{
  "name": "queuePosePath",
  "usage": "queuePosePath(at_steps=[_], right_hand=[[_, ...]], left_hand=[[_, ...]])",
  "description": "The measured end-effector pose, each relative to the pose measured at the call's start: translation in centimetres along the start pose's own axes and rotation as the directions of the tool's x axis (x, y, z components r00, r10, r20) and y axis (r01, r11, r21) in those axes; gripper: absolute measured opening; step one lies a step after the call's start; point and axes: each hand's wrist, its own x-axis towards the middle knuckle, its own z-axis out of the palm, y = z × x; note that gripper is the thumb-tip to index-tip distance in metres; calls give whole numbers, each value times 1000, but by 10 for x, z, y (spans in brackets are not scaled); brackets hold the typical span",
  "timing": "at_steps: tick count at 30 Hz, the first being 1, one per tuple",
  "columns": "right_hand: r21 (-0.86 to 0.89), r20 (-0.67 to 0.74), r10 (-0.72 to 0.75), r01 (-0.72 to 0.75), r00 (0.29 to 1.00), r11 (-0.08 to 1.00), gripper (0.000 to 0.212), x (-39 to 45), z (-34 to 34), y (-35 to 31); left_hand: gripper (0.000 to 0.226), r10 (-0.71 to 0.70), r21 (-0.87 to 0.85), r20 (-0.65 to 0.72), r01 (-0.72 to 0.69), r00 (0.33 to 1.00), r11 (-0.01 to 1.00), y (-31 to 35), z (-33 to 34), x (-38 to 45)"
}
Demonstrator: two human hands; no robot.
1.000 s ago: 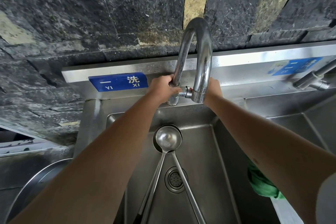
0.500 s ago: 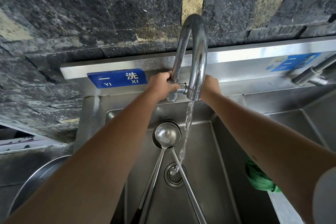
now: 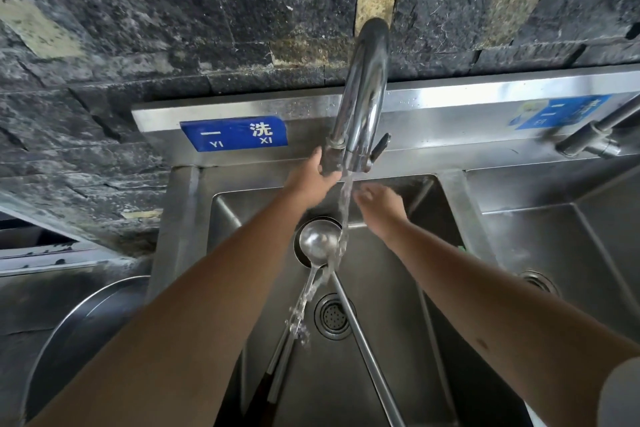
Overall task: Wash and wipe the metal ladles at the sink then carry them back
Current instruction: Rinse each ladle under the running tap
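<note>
Two metal ladles lie in the steel sink basin, bowls stacked at the far end, long handles spreading toward me. Water runs from the curved tap onto the ladle bowls and splashes down a handle. My left hand touches the base of the tap with fingers around its stem. My right hand hovers just right of the water stream, fingers loose, holding nothing.
A drain sits mid-basin. A second basin with its own tap lies to the right. A large metal bowl rim stands at lower left. Blue labels mark the steel backsplash. Dark stone wall behind.
The tap went from dry to running. My right hand left the tap lever and dropped beside the stream. My left hand slid lower on the tap base.
</note>
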Motion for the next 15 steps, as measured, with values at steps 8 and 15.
queuePosePath(at_steps=[8,15], right_hand=[[-25,294,28,-21,955,999,30,-92,66,35],[79,434,131,-182,891,980,37,-124,111,59]], left_hand=[[44,-213,-27,212,223,954,974,-73,37,-121],[4,-345,-57,188,361,920,931,-138,70,-177]])
